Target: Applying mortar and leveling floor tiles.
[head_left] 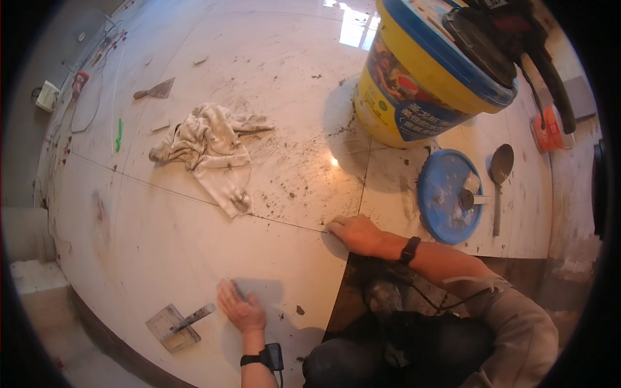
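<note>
My left hand [242, 308] lies on the pale tile floor [149, 239], its fingers stretched out and nothing in them. Beside it, to the left, rests a small square trowel [173, 328] with an upright handle. My right hand [354, 234] is at the joint between the tiles, close to where two dark seams meet. Its fingers are curled together, and whatever they pinch, if anything, is hidden. Ahead and to the left lies a crumpled, dirty whitish cloth [208, 150].
A yellow bucket [414, 84] with a blue rim stands far right, a black power tool [511, 45] on top. Near it are a blue lid [446, 207], a long-handled ladle [501, 165] and a red tub [550, 132]. A putty knife [157, 90] and green strip [119, 134] lie left. Dark crumbs dot the tiles.
</note>
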The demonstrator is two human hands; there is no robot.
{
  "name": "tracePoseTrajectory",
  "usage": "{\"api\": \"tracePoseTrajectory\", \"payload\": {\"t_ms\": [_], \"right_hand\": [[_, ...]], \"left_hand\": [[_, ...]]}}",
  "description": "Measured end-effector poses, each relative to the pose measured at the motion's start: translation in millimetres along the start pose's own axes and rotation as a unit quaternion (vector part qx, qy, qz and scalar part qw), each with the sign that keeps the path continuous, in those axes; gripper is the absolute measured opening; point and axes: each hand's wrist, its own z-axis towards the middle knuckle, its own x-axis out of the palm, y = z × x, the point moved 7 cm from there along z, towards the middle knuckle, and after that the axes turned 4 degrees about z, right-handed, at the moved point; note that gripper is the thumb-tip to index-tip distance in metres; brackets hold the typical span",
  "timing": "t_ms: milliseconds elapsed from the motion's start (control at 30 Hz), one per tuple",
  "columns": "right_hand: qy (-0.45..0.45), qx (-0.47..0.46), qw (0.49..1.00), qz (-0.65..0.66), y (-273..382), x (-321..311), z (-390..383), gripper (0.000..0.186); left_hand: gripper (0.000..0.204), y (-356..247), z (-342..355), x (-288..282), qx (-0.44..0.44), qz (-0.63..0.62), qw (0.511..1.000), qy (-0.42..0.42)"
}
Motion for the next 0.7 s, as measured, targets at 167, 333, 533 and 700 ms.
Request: {"api": "tracePoseTrajectory", "payload": {"t_ms": [167,333,533,700], "right_hand": [[0.038,-0.047,0.995,-0.079,0.3,25.8,13.5,0.012],[0.087,-0.062,0.990,-0.093,8.5,24.7,19.2,0.013],[0.124,-0.027,0.986,-0.112,14.3,35.1,22.3,0.017],[0.117,-0.022,0.987,-0.105,12.0,36.8,19.7,0.020]], "left_hand": [[0.060,70.3,-51.8,13.1,-0.197,0.032,0.979,0.045],[0.057,73.5,-57.3,9.0,-0.166,0.023,0.986,-0.014],[0.056,74.1,-55.6,5.4,-0.150,0.015,0.988,-0.031],[0.056,72.3,-53.8,-0.6,-0.138,0.011,0.990,-0.040]]}}
